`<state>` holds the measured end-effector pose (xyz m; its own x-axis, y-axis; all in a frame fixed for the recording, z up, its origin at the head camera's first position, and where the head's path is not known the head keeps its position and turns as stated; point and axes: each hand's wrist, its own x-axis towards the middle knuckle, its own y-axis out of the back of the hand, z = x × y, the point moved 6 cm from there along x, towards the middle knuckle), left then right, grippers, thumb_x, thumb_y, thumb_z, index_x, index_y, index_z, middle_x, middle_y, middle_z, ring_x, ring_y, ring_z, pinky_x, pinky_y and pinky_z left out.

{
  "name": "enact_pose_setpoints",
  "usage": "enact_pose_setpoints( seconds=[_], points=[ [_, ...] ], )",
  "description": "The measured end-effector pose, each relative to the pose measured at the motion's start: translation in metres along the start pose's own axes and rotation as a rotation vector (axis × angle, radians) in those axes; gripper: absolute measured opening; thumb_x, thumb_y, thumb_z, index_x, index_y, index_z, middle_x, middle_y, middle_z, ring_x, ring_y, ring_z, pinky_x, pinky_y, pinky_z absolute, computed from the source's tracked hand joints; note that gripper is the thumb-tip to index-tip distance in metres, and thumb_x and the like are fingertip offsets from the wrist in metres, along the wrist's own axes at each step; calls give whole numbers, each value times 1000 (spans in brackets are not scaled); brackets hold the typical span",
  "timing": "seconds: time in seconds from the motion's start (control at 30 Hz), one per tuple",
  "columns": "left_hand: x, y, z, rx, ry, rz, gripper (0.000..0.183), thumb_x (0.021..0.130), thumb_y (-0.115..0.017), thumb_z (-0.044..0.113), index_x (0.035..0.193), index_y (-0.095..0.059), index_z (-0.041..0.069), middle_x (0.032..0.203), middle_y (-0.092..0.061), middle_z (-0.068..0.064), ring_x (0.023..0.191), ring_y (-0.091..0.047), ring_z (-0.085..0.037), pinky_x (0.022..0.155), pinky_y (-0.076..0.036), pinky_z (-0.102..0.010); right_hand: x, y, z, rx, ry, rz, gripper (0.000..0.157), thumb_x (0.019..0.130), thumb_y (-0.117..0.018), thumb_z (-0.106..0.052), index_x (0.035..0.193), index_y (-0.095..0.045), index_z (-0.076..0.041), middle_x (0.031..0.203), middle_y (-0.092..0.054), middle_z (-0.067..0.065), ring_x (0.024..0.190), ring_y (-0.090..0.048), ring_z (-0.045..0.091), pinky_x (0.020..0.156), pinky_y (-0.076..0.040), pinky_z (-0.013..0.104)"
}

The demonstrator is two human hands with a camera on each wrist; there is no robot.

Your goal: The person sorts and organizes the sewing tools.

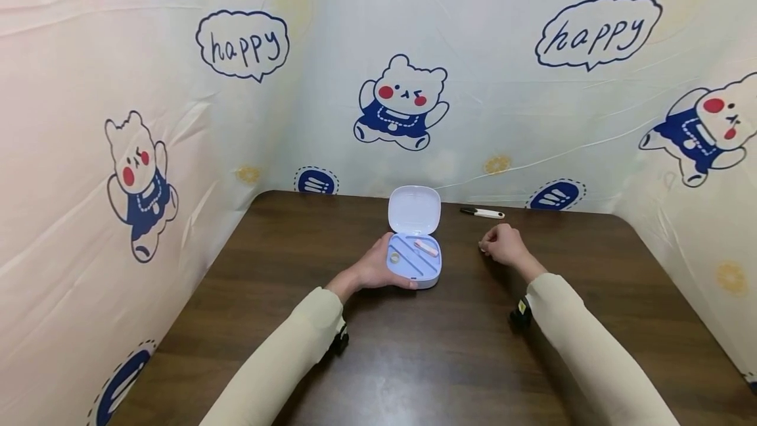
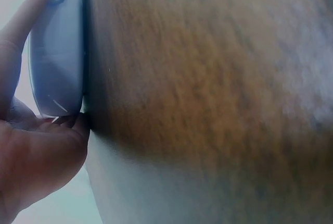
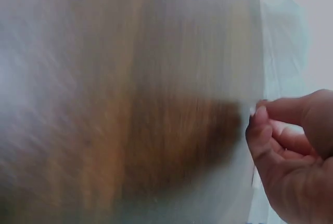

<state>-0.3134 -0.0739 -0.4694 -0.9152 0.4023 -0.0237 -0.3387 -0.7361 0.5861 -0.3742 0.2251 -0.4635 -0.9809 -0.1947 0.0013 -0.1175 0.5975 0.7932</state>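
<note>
A pale blue case (image 1: 426, 283) stands on the table with its white lid (image 1: 414, 210) raised at the back. My left hand (image 1: 374, 268) grips it from the left side, thumb along the front. In the left wrist view the thumb touches a round button on the case's wall (image 2: 57, 57). Diagonal ridges divide the inside; a small yellowish ring (image 1: 394, 258) lies at the left and a pink-and-white piece (image 1: 426, 248) at the upper right. To the right of the case, my right hand (image 1: 506, 245) pinches a tiny whitish thing (image 3: 252, 111), mostly hidden by the fingertips.
A slim black-and-white pen-like object (image 1: 483, 213) lies near the table's back edge, beyond my right hand. The brown wooden table (image 1: 408, 360) is bordered by a printed cloth (image 1: 485, 110) at the back and both sides.
</note>
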Motion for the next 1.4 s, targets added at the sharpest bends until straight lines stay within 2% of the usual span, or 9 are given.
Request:
enact_pose_setpoints(
  seconds=[0.13, 0.27, 0.43, 0.5, 0.57, 0.67, 0.73, 1.07, 1.4],
  points=[
    [-1, 0, -2, 8, 7, -7, 115, 66, -97, 39, 153, -28, 7, 140, -46, -10, 123, -46, -23, 108, -38, -44, -9, -8, -16, 141, 34, -48, 15, 98, -66, -8, 89, -72, 4, 71, -68, 10, 60, -58, 14, 57, -49, 29],
    [-2, 1, 1, -38, -11, -22, 113, 67, -97, 37, 153, -28, 8, 141, -46, -7, 123, -47, -21, 110, -38, -44, -17, -14, -39, 209, 94, -87, 15, 99, -66, -8, 95, -71, 6, 74, -67, 11, 61, -57, 15, 56, -50, 30],
    [0, 2, 11, -126, -151, -51, 100, 70, -97, 23, 149, -36, 6, 140, -54, -8, 122, -53, -23, 109, -40, -48, -27, -23, -71, 231, 161, -121, 12, 99, -67, -8, 99, -71, 3, 78, -66, 10, 62, -57, 18, 56, -51, 31],
    [1, 3, 11, -109, -148, -47, 100, 70, -96, 24, 148, -37, 5, 138, -54, -9, 121, -53, -24, 108, -40, -47, -30, -28, -84, 237, 193, -127, 10, 98, -68, -7, 98, -70, 2, 78, -66, 11, 60, -57, 18, 55, -51, 31],
    [0, 3, 7, -59, -89, -33, 105, 70, -97, 31, 149, -33, 5, 138, -50, -9, 119, -51, -22, 107, -40, -45, -32, -32, -96, 242, 221, -133, 7, 97, -69, -6, 97, -70, 1, 77, -65, 10, 59, -56, 17, 53, -51, 30],
    [0, 3, 2, 14, -9, -24, 113, 67, -97, 39, 150, -29, 5, 138, -44, -10, 118, -47, -22, 106, -38, -42, -35, -40, -111, 225, 274, -142, 4, 95, -70, -3, 93, -70, 0, 75, -65, 7, 57, -56, 15, 51, -50, 29],
    [0, 2, 1, 15, -7, -26, 113, 67, -97, 39, 150, -29, 4, 139, -44, -11, 119, -46, -23, 106, -38, -42, -38, -45, -119, 200, 307, -145, 3, 94, -71, -2, 91, -70, -2, 75, -65, 4, 59, -57, 14, 52, -50, 28],
    [2, 0, -1, -11, -44, -14, 106, 68, -97, 33, 147, -32, 3, 134, -47, -10, 115, -49, -21, 102, -40, -40, -44, -66, -150, 39, 488, -121, 10, 89, -76, -2, 82, -70, -7, 72, -65, -4, 66, -59, 5, 62, -51, 24],
    [2, 0, 2, -42, -85, -19, 104, 70, -97, 28, 146, -31, 0, 135, -47, -14, 117, -49, -24, 102, -41, -42, -45, -76, -162, -13, 565, -107, 7, 87, -78, -2, 83, -74, -5, 70, -66, -5, 65, -57, 4, 61, -50, 23]
  ],
)
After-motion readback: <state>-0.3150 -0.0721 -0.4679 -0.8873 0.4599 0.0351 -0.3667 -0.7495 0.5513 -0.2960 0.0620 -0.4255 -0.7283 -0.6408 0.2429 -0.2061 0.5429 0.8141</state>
